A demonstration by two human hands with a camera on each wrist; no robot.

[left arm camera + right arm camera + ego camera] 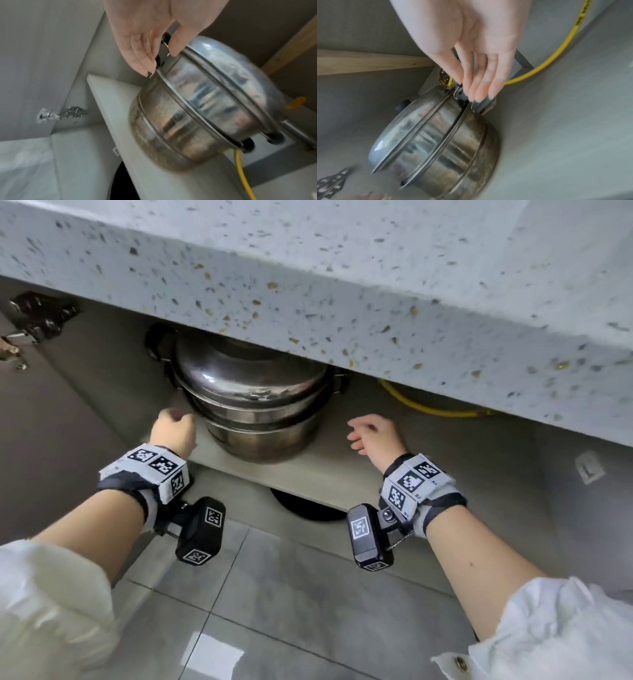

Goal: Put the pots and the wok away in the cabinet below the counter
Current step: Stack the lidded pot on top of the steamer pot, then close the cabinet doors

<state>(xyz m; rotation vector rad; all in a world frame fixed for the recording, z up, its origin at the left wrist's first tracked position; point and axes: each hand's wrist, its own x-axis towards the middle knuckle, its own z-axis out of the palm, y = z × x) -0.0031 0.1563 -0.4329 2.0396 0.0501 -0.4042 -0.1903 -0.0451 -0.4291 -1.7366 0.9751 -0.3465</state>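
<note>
A stacked steel pot [253, 419] with a domed lid [246, 371] stands on the cabinet shelf [308, 470] under the speckled counter [342, 268]. My left hand [174, 422] hovers at its left side and my right hand [363, 433] at its right, both with relaxed fingers and holding nothing. In the left wrist view the left hand [161, 60] is spread just by the pot's [197, 115] black side handle [165, 37]. In the right wrist view the right hand [471, 92] hangs with straight fingers above the pot's [436, 142] other handle. Whether the fingertips touch is unclear.
A dark round pan [308, 510] shows partly beneath the shelf. A yellow hose [428, 407] runs along the cabinet back at the right. A door hinge [37, 316] sits on the left cabinet wall. Grey floor tiles [274, 594] lie below my arms.
</note>
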